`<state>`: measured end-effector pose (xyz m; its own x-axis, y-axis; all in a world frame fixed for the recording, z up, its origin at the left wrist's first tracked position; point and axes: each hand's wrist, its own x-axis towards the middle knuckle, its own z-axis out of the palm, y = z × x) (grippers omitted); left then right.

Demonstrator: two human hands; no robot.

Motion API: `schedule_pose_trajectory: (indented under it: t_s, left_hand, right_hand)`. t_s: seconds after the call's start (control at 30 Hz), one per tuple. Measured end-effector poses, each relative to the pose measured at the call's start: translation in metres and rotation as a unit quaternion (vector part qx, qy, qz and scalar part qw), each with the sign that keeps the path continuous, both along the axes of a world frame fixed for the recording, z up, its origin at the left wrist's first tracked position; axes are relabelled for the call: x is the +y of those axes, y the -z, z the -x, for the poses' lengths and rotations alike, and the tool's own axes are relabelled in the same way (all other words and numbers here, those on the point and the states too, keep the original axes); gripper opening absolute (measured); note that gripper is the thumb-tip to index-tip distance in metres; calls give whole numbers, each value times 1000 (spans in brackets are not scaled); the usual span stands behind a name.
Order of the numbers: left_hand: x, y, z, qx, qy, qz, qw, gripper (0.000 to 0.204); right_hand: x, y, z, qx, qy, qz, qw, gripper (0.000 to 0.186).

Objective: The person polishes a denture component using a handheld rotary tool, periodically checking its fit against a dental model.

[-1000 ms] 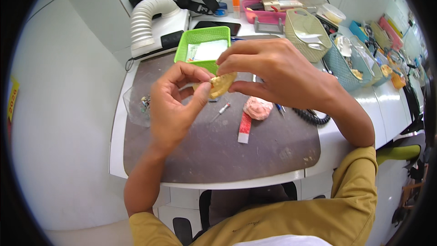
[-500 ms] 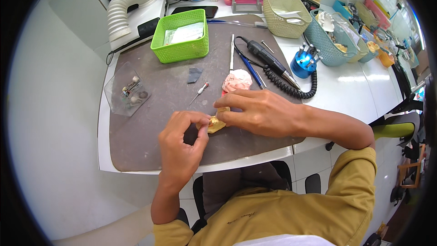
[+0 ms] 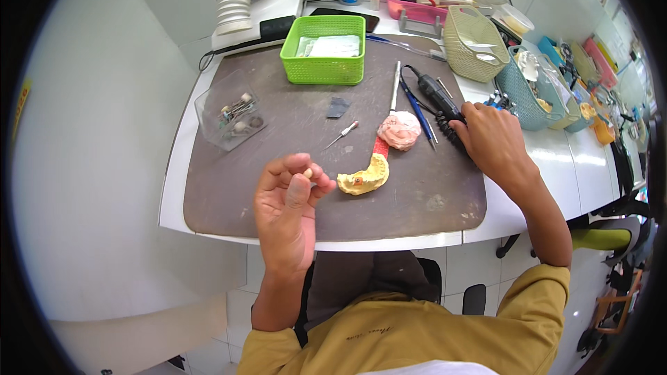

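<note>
A small cream piece like a tooth crown (image 3: 308, 174) is pinched between thumb and fingertips of my left hand (image 3: 288, 212), raised over the mat's front. Just right of it lies a yellow dental cast (image 3: 365, 177), curved, with a small reddish-orange spot on it. A red strip (image 3: 381, 147) lies between the cast and a pink lump (image 3: 399, 130) on a metal-handled tool (image 3: 395, 87). My right hand (image 3: 497, 142) is palm down around the black corded handpiece (image 3: 438, 92), thumb and fingertips on either side. It hides the handpiece's front end and most of a blue bur holder (image 3: 499, 101).
A clear tray (image 3: 233, 114) of small tools and burs stands left. On the mat are a green basket (image 3: 323, 69), a grey scrap (image 3: 338, 107), a thin red-and-white tool (image 3: 342, 134) and a blue pen (image 3: 415, 104). More baskets (image 3: 476, 48) line the back right.
My right hand has left the cast and moved right to the handpiece. My left hand has lifted away with the cream piece, leaving the cast on the mat. The view has shifted.
</note>
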<state>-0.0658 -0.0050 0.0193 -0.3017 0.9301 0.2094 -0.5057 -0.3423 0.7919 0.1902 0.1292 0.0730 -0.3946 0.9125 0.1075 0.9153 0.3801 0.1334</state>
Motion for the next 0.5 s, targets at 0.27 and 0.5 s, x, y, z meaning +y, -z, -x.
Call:
schedule_pose_trajectory:
  t_s: [0.27, 0.5]
  left_hand:
    - [-7, 4, -14, -128, 69, -7, 989, 18]
    - [-11, 11, -15, -139, 91, -6, 986, 18]
  right_hand:
    - [12, 4, -1, 21, -36, -30, 999, 29]
    - [1, 2, -2, 119, -23, 5, 993, 31]
